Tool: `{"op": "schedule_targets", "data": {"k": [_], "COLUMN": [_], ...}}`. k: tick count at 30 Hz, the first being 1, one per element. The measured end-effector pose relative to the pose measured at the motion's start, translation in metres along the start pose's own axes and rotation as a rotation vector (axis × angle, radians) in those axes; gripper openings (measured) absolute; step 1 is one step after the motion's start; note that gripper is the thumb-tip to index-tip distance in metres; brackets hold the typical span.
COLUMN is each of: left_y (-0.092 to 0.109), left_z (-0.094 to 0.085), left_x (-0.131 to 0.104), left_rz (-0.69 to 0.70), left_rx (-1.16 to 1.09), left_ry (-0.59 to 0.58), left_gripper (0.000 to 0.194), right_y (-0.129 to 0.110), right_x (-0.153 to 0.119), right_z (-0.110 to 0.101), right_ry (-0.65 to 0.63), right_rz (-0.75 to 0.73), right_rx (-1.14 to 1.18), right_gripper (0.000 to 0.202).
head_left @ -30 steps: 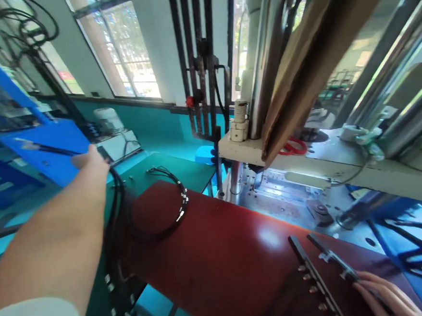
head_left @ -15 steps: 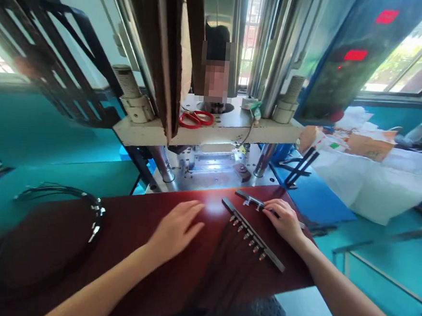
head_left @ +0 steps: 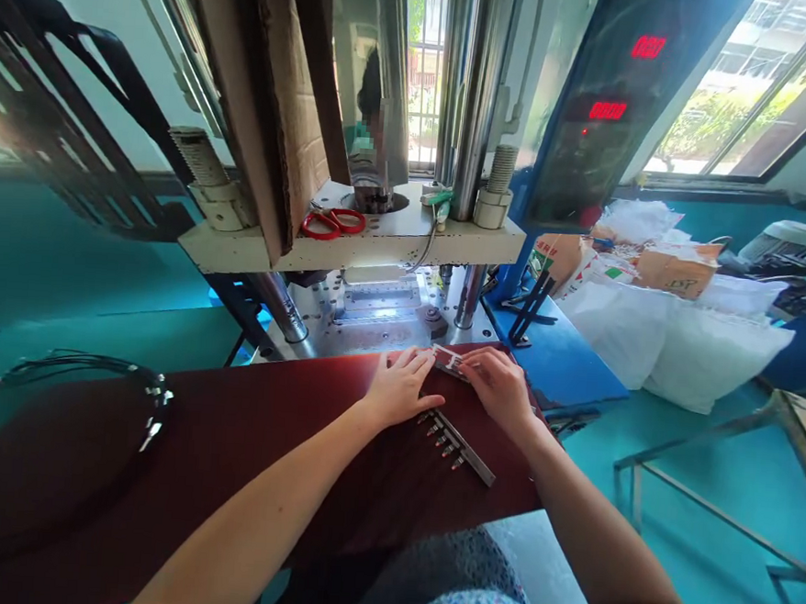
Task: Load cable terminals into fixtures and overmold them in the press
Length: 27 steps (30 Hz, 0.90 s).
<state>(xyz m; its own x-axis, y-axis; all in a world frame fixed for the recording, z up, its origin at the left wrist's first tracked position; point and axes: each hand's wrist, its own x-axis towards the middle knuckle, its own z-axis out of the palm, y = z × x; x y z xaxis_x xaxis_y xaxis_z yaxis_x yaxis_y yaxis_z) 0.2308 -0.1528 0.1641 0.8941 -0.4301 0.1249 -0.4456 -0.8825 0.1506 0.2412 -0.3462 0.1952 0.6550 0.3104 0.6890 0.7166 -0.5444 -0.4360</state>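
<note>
Both hands are down on the dark red table [head_left: 242, 438], close together at its far edge, just in front of the press [head_left: 379, 245]. The left hand [head_left: 401, 386] lies flat with its fingers spread and lightly curved, its palm over the near end of a long black bar [head_left: 458, 444] that carries a row of small metal connectors along one side; the bar runs out from under that hand toward the near right of the table. The right hand [head_left: 500, 389] sits just beside the left, fingers bent down, and between the fingertips of both hands is a small pale metal-and-black piece [head_left: 449, 359] at the table's far edge; how tight the right hand's fingers pinch it I cannot tell, but they rest on it. Behind the hands the press shows a lit steel bed under a cream platform, and on that platform lie red-handled scissors [head_left: 332, 224]. Left of the press, on the same table, a coil of black cables [head_left: 131, 384] with metal ends lies well apart from the hands. To the right of the press stand white bags [head_left: 682, 345] and a dark panel with red digits [head_left: 608, 110].
</note>
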Motion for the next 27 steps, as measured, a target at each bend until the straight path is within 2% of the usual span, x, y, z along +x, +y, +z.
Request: {"op": "schedule_targets", "data": {"k": [3,5,7,8,10,12,14,16,18,22,25,27], "left_y": [-0.002,-0.003,-0.001,0.001,0.008,0.016,0.021,0.023,0.023,0.022,0.02,0.022], "left_z": [-0.001,-0.005,-0.011,-0.016,-0.025,-0.034,-0.04,-0.043,-0.043,-0.038,-0.036,-0.038], "left_x": [0.003,0.004,0.005,0.004,0.002,-0.002,-0.005,-0.008,-0.01,-0.012,-0.011,-0.007], "left_rz": [-0.004,0.008,-0.033,-0.088,-0.231,-0.33,-0.369,-0.393,-0.419,-0.444,-0.468,-0.48], "left_rx": [-0.11,-0.289,-0.631,-0.856,-1.275,-1.506,-1.596,-1.69,-1.796,-1.871,-1.85,-1.832], "left_ry": [0.021,0.134,0.25,0.261,0.151,-0.012,-0.095,-0.124,-0.105,0.033,0.028,0.017], "left_gripper": [0.064,0.05,0.035,0.031,0.037,0.044,0.042,0.036,0.031,0.03,0.03,0.03], "right_y": [-0.006,-0.007,-0.008,-0.008,-0.009,-0.009,-0.009,-0.008,-0.007,-0.007,-0.006,-0.002], "right_x": [-0.003,-0.011,-0.02,-0.024,-0.03,-0.033,-0.035,-0.036,-0.036,-0.04,-0.049,-0.063], "right_z": [-0.013,-0.021,-0.025,-0.026,-0.027,-0.027,-0.027,-0.026,-0.025,-0.024,-0.035,-0.049], "right_ry": [0.031,0.037,0.046,0.049,0.058,0.057,0.048,0.034,0.025,0.036,0.056,0.082], "right_rz": [-0.029,-0.074,-0.13,-0.159,-0.212,-0.251,-0.279,-0.301,-0.308,-0.277,-0.231,-0.173], "right_rx": [0.017,0.013,0.013,0.014,0.015,0.01,-0.003,-0.015,-0.023,-0.03,-0.067,-0.153], "right_gripper": [0.007,0.004,0.008,0.011,0.016,0.02,0.023,0.027,0.029,0.027,0.025,0.021]}}
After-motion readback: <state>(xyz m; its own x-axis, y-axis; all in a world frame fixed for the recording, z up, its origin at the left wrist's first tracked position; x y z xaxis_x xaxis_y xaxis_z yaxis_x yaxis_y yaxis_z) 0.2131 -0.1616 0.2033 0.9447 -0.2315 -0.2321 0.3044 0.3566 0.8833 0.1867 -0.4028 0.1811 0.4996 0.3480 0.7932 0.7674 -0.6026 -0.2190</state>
